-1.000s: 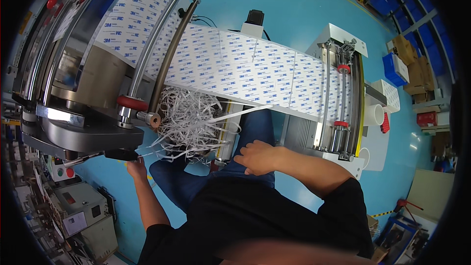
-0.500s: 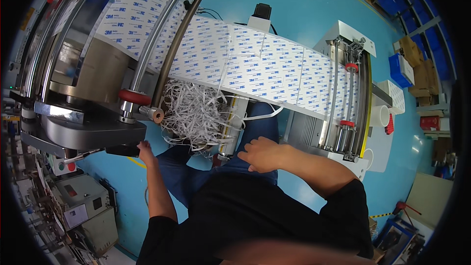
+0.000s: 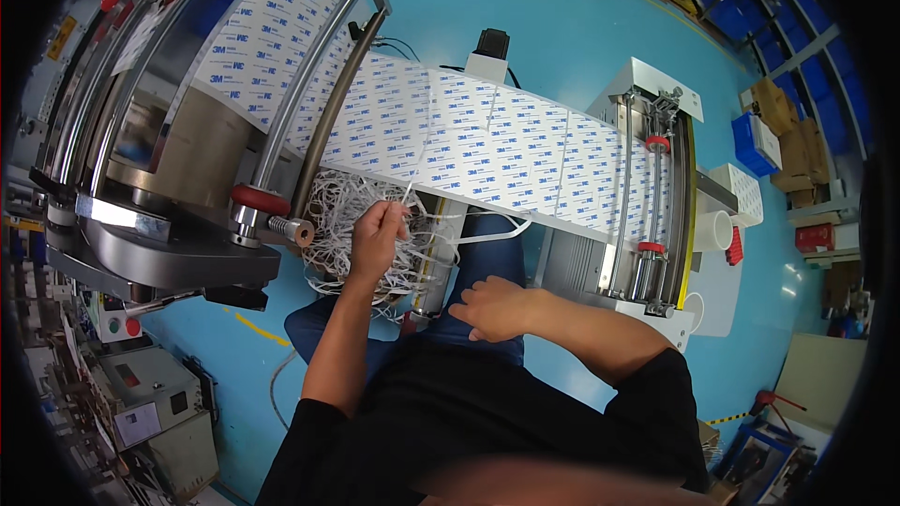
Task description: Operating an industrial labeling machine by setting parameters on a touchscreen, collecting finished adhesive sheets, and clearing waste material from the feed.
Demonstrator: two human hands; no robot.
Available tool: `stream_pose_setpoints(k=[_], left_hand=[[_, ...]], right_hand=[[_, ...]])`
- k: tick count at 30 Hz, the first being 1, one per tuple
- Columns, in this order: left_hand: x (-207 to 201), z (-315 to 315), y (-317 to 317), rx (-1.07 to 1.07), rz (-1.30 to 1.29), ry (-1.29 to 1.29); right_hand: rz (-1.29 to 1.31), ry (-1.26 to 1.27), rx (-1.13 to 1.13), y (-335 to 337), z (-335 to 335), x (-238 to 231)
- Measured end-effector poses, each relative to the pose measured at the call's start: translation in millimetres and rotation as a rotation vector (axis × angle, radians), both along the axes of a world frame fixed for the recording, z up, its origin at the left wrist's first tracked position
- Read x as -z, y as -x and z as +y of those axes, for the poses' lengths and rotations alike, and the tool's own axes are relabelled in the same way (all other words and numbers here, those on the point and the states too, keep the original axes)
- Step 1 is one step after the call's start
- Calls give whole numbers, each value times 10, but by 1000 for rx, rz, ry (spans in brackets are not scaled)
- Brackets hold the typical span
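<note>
My left hand [image 3: 377,236] is closed in a pinch on a thin white strip [image 3: 409,192] that points up at the near edge of the printed white sheet [image 3: 450,136]. Below that hand lies a tangled heap of narrow white strips [image 3: 328,215]. Over my right thigh rests my right hand [image 3: 495,307], its fingers loosely bent and apart, with nothing seen in it. A looped white strip [image 3: 497,232] hangs under the sheet near my knee. The sheet carries blue print and runs from the rollers on the left to the machine on the right.
A steel roller [image 3: 305,75] with red collars and a grey machine body [image 3: 178,248] stand at the left. The right machine [image 3: 647,197] has rods and a yellow edge. Beyond it are a white roll [image 3: 715,230] and a blue bin [image 3: 756,143].
My left hand has moved right and up from beside the grey machine to the sheet's near edge, and now pinches a strip. My right hand has stayed almost in place.
</note>
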State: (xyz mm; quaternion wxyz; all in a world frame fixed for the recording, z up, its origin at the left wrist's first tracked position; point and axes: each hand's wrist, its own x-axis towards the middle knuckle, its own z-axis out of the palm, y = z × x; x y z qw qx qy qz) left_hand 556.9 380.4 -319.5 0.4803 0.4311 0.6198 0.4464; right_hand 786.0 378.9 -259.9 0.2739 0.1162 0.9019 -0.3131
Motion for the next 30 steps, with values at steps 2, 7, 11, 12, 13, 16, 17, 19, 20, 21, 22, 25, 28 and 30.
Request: stream_pose_setpoints(k=[2,7,11,12,13,16,17,19,20,21,22,25,28,30], left_hand=[[18,-21,-28,-69,-18,-38],[-49,-8,115,-155,-81,-36],[-213,-61,270,-132,153,-12],[-211,-107,294,-130,152,-14],[-208,-159,309,-96,236,-88],[-139,-303,416,-76,324,-153],[-114,-353,465,-91,328,-142],[-144,-470,552,-90,367,-60],[-150,-527,601,-92,408,21],[-115,-603,670,-95,408,21],[-52,-670,744,-140,297,14],[57,-827,875,-220,112,-17],[82,-861,925,-250,45,-43],[74,-855,932,-246,51,-43]], right_hand=[[10,3,-1,-30,5,-8],[54,-33,2,-73,31,77],[40,-30,3,-86,29,89],[39,-31,5,-81,29,70],[26,-20,8,-73,28,37],[11,-17,2,-67,41,40],[11,-23,-8,-68,47,49],[15,-25,-2,-72,53,58],[20,-29,1,-76,56,65],[20,-29,-2,-73,58,73],[22,-29,-8,-73,60,81],[27,-28,-7,-78,58,85],[28,-28,0,-70,53,99],[26,-27,-1,-61,51,91]])
